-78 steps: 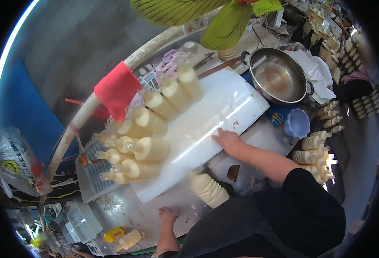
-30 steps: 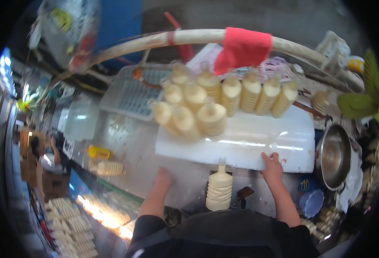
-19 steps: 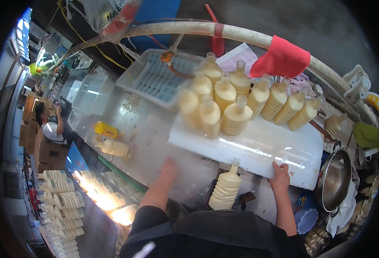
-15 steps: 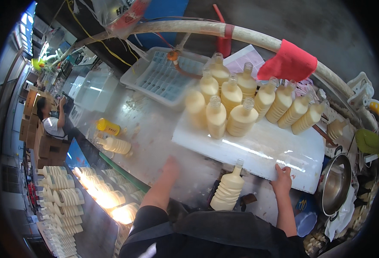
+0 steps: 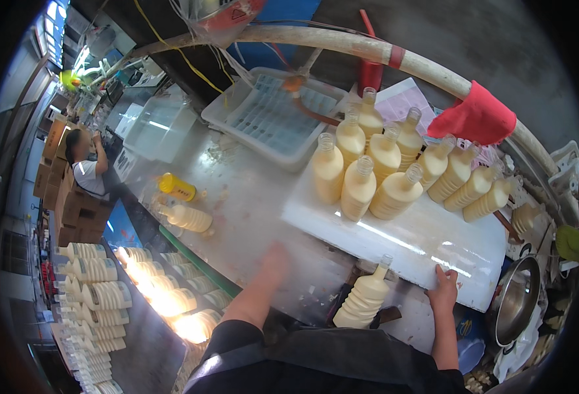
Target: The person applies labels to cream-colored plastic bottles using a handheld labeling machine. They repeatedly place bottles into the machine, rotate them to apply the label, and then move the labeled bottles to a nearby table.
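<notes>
My right hand (image 5: 442, 289) grips the near edge of a white board (image 5: 394, 231), its fingers bent over the rim. On the board stands a group of clear-necked bottles with cream-coloured bodies (image 5: 358, 190); several more (image 5: 450, 177) lean in a row at the right. My left hand (image 5: 275, 262) hovers over the metal tabletop, left of the board, smeared by motion, so its fingers are unclear. Close in front of my body, between my arms, a ribbed cream bottle (image 5: 363, 301) stands slightly tilted beside a dark object. Nothing shows in my left hand.
A ribbed bottle (image 5: 187, 218) and a yellow container (image 5: 177, 187) lie on the table (image 5: 237, 197) at left. Behind sits a plastic tub (image 5: 296, 157) with a blue tray. A metal pan (image 5: 517, 302) is at right, a curved pipe (image 5: 342, 47) behind. Far left, a person (image 5: 89, 167) works.
The whole view has shifted, moving the scene rightward. The leftmost standing bottle, smeared before, is now sharp. My right hand stays at the board's edge; my left hand remains blurred over the table.
</notes>
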Available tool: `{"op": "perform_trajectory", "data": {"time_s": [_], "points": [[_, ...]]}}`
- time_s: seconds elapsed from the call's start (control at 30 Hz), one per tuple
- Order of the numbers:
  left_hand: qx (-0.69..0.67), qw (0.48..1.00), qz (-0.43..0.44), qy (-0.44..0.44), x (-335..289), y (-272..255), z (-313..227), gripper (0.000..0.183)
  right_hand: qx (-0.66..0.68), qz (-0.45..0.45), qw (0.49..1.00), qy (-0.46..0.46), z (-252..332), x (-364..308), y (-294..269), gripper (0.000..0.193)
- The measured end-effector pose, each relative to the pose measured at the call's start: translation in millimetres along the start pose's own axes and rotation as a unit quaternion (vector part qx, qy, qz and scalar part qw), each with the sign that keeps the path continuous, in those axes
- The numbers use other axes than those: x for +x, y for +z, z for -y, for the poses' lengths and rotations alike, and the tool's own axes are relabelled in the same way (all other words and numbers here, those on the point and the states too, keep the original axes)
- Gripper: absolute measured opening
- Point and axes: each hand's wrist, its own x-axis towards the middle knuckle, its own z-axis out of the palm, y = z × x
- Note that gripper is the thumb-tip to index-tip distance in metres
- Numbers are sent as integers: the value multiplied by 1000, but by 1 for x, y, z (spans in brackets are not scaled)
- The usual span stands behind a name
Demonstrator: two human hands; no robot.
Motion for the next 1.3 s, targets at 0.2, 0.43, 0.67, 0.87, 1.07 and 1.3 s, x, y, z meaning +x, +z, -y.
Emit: {"op": "perform_trajectory", "data": {"time_s": [0.2, 0.43, 0.67, 0.87, 1.07, 1.3], "points": [[-20, 1000, 19, 7, -4, -15, -5, 63, -16, -17, 1000, -11, 0, -1, 0, 89], [-14, 998, -48, 42, -13, -21, -5, 52, -13, -28, 999, -11, 1, -2, 2, 88], [54, 984, -150, 81, -20, -11, -3, 40, -11, -40, 999, -25, -3, -2, 6, 88], [26, 998, 12, 55, -25, -41, -10, 71, 8, -38, 999, -15, 1, -3, 3, 89], [27, 998, -4, 57, -17, -21, -4, 79, 14, -44, 999, -23, 4, -2, 3, 90], [60, 995, -7, 81, -18, -29, -6, 73, 20, -28, 999, 0, 7, -5, 0, 90]]}}
